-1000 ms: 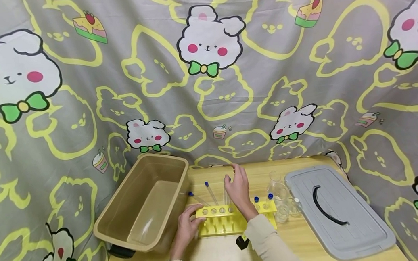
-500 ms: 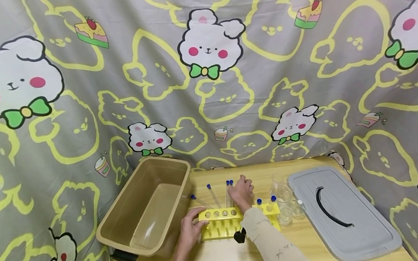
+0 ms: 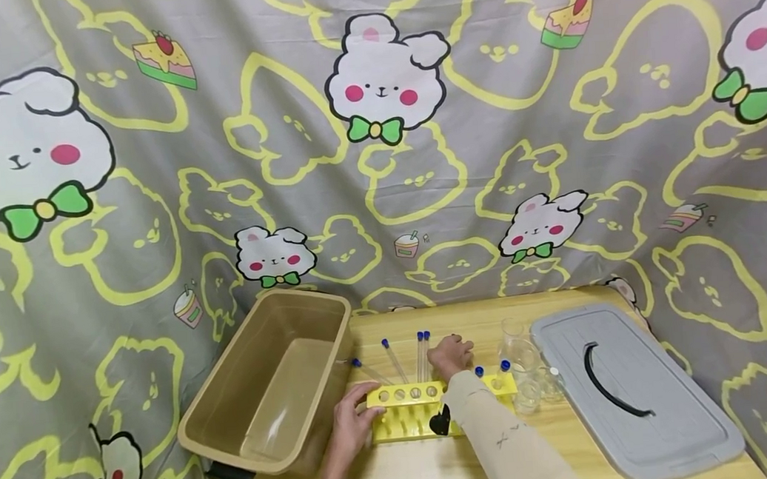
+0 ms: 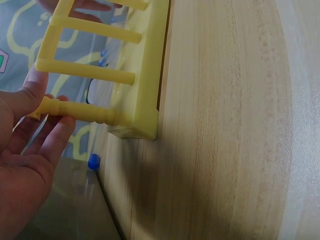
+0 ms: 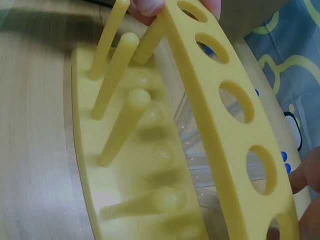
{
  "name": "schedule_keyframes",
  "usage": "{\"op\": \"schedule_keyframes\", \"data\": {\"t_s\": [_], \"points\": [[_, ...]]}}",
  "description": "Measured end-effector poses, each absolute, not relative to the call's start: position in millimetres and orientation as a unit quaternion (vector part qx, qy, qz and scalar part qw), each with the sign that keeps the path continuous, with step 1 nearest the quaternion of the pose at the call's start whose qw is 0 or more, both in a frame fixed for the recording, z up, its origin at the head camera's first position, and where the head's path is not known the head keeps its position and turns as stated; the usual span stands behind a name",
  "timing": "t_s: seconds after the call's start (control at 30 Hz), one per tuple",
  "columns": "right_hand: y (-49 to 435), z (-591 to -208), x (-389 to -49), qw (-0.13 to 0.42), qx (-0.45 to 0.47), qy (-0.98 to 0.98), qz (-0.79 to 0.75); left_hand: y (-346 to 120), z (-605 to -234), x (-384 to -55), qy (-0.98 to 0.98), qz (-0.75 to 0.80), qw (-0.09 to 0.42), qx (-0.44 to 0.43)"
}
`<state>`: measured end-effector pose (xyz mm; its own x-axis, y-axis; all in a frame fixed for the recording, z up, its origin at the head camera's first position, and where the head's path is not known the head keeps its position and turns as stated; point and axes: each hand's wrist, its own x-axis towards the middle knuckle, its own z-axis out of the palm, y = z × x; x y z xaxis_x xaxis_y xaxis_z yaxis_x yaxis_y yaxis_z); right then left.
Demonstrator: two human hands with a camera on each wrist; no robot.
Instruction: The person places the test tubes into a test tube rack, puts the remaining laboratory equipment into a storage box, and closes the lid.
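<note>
A yellow test tube rack [image 3: 408, 394] stands on the table. My left hand [image 3: 351, 420] grips its left end, thumb and fingers around the end post [image 4: 82, 110] in the left wrist view. Behind the rack lie several glass test tubes [image 3: 395, 361] with blue caps. My right hand [image 3: 450, 355] is behind the rack with bent fingers, close beside a pair of these tubes; its fingertips are hidden, and I cannot tell whether it holds a tube. Two blue-capped tubes [image 3: 504, 367] stand at the rack's right end. Tube bottoms [image 5: 207, 197] show beneath the top bar in the right wrist view.
A deep brown bin [image 3: 197, 438] stands left of the rack. Clear glassware [image 3: 521, 356] is grouped to the right, beside a grey lid [image 3: 635, 392] with a black handle. A patterned curtain [image 3: 386, 180] closes off the back and sides.
My right hand has come down from a raised, spread pose to the table behind the rack, its fingers now bent, then shifted slightly right. The left hand keeps its grip on the rack.
</note>
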<state>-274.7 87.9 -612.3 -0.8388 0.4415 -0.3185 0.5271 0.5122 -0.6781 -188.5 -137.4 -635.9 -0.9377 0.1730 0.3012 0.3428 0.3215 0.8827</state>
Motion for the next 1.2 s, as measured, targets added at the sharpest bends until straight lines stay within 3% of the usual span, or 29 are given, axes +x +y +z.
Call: {"op": "schedule_keyframes", "data": {"t_s": [0.5,1.2], "points": [[85,-616,-279,0.104,0.253,0.888,-0.369,-134,-637,-187,-0.816,-0.553,0.073,-0.152],[89,-612,-284,0.045,0.272,0.859,-0.431,-135,-637,-188,-0.812,-0.56,0.07,-0.15]]}}
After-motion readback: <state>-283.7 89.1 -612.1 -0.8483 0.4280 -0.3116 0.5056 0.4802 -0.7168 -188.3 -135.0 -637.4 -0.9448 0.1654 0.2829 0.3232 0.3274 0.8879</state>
